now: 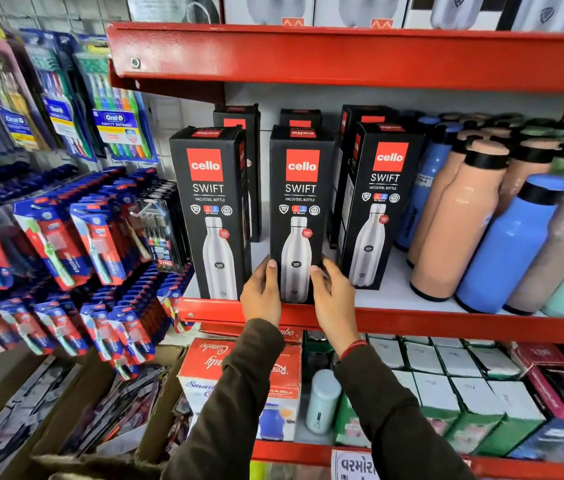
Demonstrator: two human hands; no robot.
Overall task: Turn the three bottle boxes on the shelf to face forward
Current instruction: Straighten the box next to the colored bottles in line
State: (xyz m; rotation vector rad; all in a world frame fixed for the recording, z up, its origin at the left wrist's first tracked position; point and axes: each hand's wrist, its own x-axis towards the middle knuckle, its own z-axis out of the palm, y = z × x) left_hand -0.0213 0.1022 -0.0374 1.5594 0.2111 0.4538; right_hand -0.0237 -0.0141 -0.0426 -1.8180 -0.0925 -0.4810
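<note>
Three tall black "cello SWIFT" bottle boxes stand in a row at the front of the red-edged shelf (446,327). The left box (209,209) and the middle box (299,202) show their printed fronts straight on. The right box (375,206) stands a little further back and is angled slightly to the left. My left hand (261,294) presses the lower left side of the middle box, and my right hand (334,299) holds its lower right side. Both thumbs lie on the box's front face.
More black boxes (239,123) stand behind the front row. Blue and peach bottles (457,220) crowd the shelf's right part. Toothbrush packs (100,244) hang at the left. Below sit a red-and-white carton (204,362) and green-white boxes (464,393).
</note>
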